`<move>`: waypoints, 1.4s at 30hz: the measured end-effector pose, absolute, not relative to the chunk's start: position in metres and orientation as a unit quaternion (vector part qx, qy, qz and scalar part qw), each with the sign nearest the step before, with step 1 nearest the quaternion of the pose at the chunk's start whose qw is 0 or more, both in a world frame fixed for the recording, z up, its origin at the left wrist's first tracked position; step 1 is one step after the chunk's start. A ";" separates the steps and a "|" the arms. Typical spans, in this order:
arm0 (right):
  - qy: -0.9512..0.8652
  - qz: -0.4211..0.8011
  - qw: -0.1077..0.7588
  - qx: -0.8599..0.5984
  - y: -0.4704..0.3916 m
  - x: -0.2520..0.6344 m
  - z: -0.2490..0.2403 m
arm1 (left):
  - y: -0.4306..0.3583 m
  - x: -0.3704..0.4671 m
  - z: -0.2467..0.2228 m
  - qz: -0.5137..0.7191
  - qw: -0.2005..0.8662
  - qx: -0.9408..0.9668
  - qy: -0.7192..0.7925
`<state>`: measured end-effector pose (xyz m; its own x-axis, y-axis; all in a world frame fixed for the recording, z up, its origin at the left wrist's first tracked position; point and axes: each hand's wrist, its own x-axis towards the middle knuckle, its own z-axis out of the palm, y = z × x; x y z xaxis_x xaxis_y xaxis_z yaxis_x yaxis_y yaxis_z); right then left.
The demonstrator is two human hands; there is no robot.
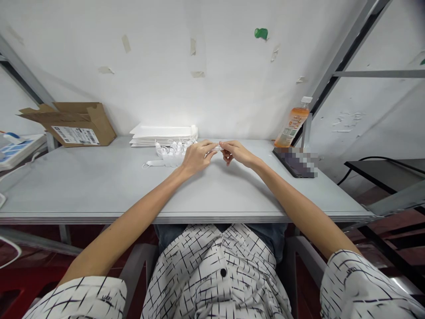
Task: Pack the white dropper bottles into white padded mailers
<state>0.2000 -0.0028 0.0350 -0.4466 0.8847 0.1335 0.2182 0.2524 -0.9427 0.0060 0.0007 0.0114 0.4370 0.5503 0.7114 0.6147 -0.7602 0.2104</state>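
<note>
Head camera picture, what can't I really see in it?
Head view: small white piece, mostly covered by the left hand and right hand.
Head view: some white pieces, partly behind the left hand.
Head view: dark slab, top blurred into squares.
Head view: box label, writing too small.

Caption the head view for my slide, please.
Left hand and right hand pinch a small white piece above a grey table, near looped white pieces.

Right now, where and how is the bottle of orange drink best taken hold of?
I'd wrap the bottle around its tall body, below the narrow neck and white cap, coming from the left: that side looks open, while the metal post crowds its right and a dark flat device lies before its base.
</note>
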 end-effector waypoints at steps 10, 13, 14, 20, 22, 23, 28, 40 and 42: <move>-0.739 0.412 0.365 -0.390 -0.006 0.201 0.037 | -0.005 0.010 0.020 -0.371 -0.105 -0.848 -0.364; -0.759 0.379 0.363 -0.386 -0.004 0.202 0.034 | -0.006 0.009 0.021 -0.329 -0.158 -0.856 -0.367; -0.764 0.371 0.360 -0.386 -0.004 0.202 0.033 | -0.006 0.009 0.021 -0.321 -0.163 -0.857 -0.368; -0.744 0.409 0.358 -0.388 -0.002 0.200 0.029 | -0.003 0.007 0.015 -0.319 -0.026 -0.869 -0.379; -0.735 0.424 0.350 -0.396 -0.001 0.198 0.029 | -0.004 0.007 0.012 -0.301 0.030 -0.867 -0.395; -0.730 0.431 0.349 -0.399 -0.001 0.198 0.029 | -0.005 0.008 0.011 -0.296 0.056 -0.865 -0.401; -0.696 0.474 0.360 -0.401 -0.007 0.194 0.035 | -0.011 0.011 0.011 -0.300 0.146 -0.853 -0.402; -0.731 0.063 0.352 -0.581 0.018 0.249 0.050 | -0.009 0.007 0.020 -0.309 0.042 -0.831 -0.461; -0.715 -0.023 0.292 -0.635 0.024 0.261 0.046 | -0.009 0.008 0.019 -0.306 0.034 -0.835 -0.456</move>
<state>0.2610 0.0236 0.0465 -0.0224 0.8943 0.4470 0.9214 0.1920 -0.3380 0.0079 -0.0086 0.0193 0.3966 0.7406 0.5425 0.7827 -0.5816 0.2217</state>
